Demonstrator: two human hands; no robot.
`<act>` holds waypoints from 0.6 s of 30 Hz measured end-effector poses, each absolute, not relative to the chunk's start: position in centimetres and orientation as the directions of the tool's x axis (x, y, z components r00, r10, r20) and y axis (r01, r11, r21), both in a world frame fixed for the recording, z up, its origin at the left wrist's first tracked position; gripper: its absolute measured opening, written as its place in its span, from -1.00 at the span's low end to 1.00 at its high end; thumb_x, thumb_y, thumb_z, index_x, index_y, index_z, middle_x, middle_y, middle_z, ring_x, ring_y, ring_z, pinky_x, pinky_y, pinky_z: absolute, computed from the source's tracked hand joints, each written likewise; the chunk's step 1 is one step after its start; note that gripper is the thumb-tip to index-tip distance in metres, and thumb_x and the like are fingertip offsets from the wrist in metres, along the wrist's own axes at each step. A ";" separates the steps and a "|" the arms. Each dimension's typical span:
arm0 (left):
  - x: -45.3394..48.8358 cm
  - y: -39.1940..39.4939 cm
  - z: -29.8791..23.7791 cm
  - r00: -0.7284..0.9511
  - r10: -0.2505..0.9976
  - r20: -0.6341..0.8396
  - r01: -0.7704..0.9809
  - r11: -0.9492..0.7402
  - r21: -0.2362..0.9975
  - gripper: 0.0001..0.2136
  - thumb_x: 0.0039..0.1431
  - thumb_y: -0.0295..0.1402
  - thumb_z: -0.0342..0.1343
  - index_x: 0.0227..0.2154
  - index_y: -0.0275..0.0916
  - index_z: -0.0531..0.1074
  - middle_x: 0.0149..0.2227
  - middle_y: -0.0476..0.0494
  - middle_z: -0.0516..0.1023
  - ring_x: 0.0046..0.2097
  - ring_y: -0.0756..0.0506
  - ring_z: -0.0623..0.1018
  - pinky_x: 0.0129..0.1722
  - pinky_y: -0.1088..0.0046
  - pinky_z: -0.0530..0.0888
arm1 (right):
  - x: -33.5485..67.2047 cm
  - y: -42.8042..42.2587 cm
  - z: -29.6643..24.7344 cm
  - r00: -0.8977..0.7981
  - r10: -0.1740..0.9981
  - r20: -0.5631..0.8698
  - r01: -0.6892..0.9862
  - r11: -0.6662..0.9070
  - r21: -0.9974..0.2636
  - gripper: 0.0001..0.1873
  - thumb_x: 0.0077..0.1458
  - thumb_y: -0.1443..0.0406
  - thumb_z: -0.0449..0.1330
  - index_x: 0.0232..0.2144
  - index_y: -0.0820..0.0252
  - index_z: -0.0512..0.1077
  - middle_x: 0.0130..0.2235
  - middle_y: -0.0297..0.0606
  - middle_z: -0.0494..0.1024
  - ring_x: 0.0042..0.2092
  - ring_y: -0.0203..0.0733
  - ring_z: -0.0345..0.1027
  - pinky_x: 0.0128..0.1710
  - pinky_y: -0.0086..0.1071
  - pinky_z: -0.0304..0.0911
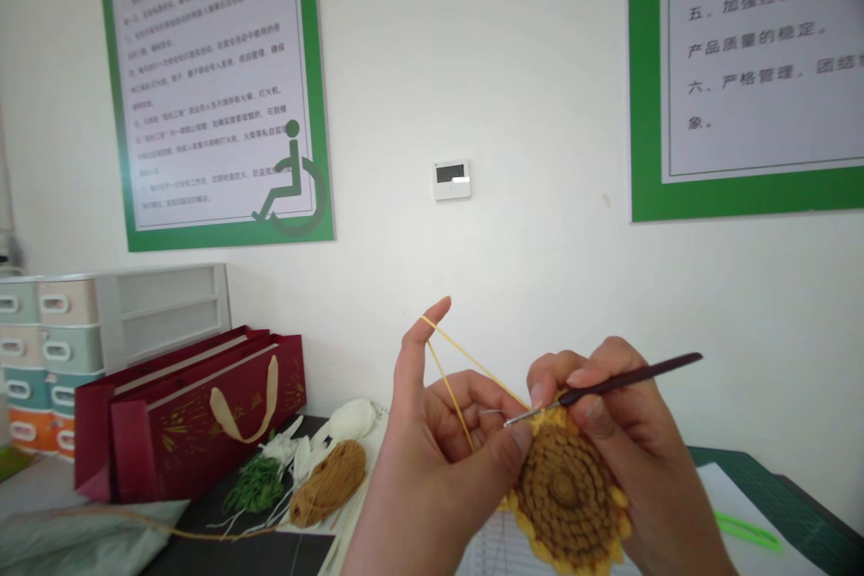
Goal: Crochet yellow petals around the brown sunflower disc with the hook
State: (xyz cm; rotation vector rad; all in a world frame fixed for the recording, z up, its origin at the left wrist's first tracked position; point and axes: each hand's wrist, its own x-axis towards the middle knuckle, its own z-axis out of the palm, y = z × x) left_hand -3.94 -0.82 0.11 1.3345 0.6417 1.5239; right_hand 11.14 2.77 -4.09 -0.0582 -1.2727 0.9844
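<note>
In the head view, a round crocheted piece (571, 490) with a brown ribbed centre and a yellow edge is held between my two hands. My left hand (459, 450) pinches its upper left edge between thumb and fingers. Yellow yarn (465, 351) loops over the raised left index finger and runs down to the piece. My right hand (627, 423) grips a crochet hook (631, 378) with a dark handle, its metal tip at the yellow edge beside my left thumb. The right fingers also touch the piece's upper right side.
Brown yarn (330, 481), green yarn (255, 484) and white yarn (352, 418) lie on the table at left. Behind them stand dark red gift bags (202, 423) and a drawer unit (162, 301). A green cutting mat (762, 486) and a bright green plastic tool (749, 529) are at right.
</note>
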 end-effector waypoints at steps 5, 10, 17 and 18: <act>-3.7 -1.2 0.2 0.080 0.892 0.445 -0.356 -0.391 0.849 -0.02 -0.01 -0.47 0.45 0.38 0.17 0.03 -0.41 0.00 0.60 -0.49 0.04 0.41 -0.47 0.57 0.30 | 10.8 2.5 -4.2 -0.055 0.666 0.744 -0.636 0.551 -0.540 -0.95 0.30 0.17 0.20 -0.21 -0.13 0.36 -0.22 -0.28 0.57 -0.29 -0.14 0.52 -0.34 -0.26 0.47; -3.9 -1.5 0.6 0.129 0.885 0.447 -0.350 -0.381 0.856 -0.02 0.05 -0.51 0.40 0.40 0.14 -0.06 -0.38 0.02 0.59 -0.45 0.02 0.47 -0.42 0.54 0.33 | 10.5 1.4 -4.1 -0.051 0.745 0.665 -0.701 0.447 -0.555 -0.88 0.32 0.13 0.17 -0.19 -0.14 0.26 -0.21 -0.33 0.55 -0.28 -0.16 0.50 -0.37 -0.32 0.42; -3.9 -1.3 0.7 0.127 0.880 0.457 -0.354 -0.390 0.850 -0.05 0.05 -0.53 0.38 0.39 0.08 -0.04 -0.40 0.04 0.56 -0.46 0.02 0.46 -0.44 0.51 0.27 | 11.4 2.4 -4.2 -0.096 0.589 0.803 -0.605 0.606 -0.517 -0.98 0.40 0.17 0.06 -0.14 -0.14 0.25 -0.21 -0.33 0.57 -0.37 -0.24 0.41 -0.42 -0.39 0.32; -3.9 -1.3 0.6 0.120 0.881 0.459 -0.353 -0.394 0.849 -0.06 0.05 -0.53 0.38 0.38 0.08 -0.03 -0.40 0.04 0.56 -0.45 0.00 0.48 -0.43 0.50 0.28 | 11.6 2.5 -4.2 -0.081 0.571 0.817 -0.583 0.638 -0.503 -0.99 0.40 0.18 0.05 -0.14 -0.12 0.25 -0.22 -0.32 0.58 -0.37 -0.24 0.41 -0.41 -0.40 0.32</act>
